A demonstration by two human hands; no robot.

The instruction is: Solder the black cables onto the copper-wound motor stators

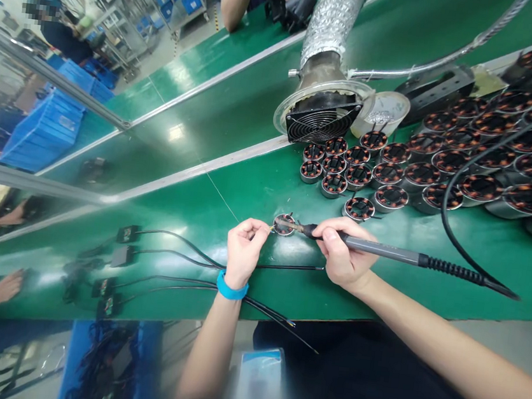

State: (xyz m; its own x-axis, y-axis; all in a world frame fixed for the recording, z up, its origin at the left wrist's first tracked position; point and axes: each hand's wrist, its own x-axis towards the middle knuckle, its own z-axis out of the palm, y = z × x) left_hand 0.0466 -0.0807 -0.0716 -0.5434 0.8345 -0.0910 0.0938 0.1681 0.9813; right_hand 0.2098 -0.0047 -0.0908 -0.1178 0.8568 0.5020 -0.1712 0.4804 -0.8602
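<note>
My right hand (pixel 349 254) is closed around the grey handle of a soldering iron (pixel 380 249), its tip pointing left onto a small round motor stator (pixel 284 224). The stator lies on the green bench and has dark and copper-coloured windings inside a metal ring. At its left edge, my left hand (pixel 246 245) pinches a thin wire (pixel 271 228), too small to tell whether it is a cable lead or solder. A blue band circles my left wrist. Black cables (pixel 184 239) with small dark connector boxes run beneath that wrist.
Many wound stators (pixel 391 198) stand in rows to the right. Behind them are a fume extractor (pixel 320 119) with a foil duct and a white tub (pixel 384 110). The iron's black cord (pixel 446 194) loops at right. Another person's hand (pixel 6 287) is at far left, near a blue bin (pixel 46 129).
</note>
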